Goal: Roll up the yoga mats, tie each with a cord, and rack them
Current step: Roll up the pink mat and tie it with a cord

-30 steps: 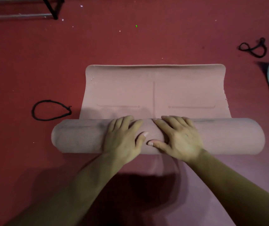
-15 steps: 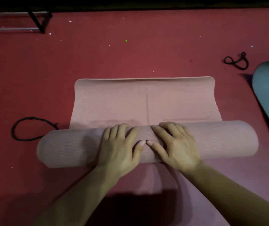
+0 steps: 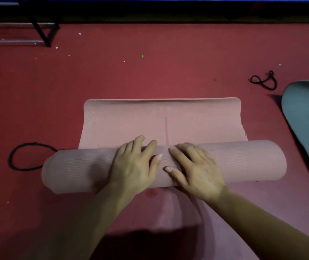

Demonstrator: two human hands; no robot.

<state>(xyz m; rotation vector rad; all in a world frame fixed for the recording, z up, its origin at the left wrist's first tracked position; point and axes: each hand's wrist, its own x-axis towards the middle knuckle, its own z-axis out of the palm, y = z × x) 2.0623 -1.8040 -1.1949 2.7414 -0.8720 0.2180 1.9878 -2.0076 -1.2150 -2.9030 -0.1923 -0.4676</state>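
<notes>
a dull red floor [image 3: 168,72] fills the view, with a dark strip of wall along the top. compared with half a second ago, the rolled part of the pink foam yoga mat [image 3: 75,169] sits further along, and less of the mat lies flat beyond it. the printed cross lines that showed on the flat part are now under the roll, and only the centre line shows. the left hand [image 3: 133,166] and the right hand [image 3: 196,167] press down on the middle of the roll as before. their fingers are straight and slightly spread over its top, and the thumbs now lie a little apart.

the roll's left end now covers part of the black cord loop [image 3: 11,158] on the floor. a second, tangled black cord [image 3: 264,83] lies well apart at the far right, near a grey-blue flat mat [image 3: 307,117] cut off by the frame edge. the black metal rack frame [image 3: 43,32] at the top left is also cut off and dim; what it holds cannot be made out.
</notes>
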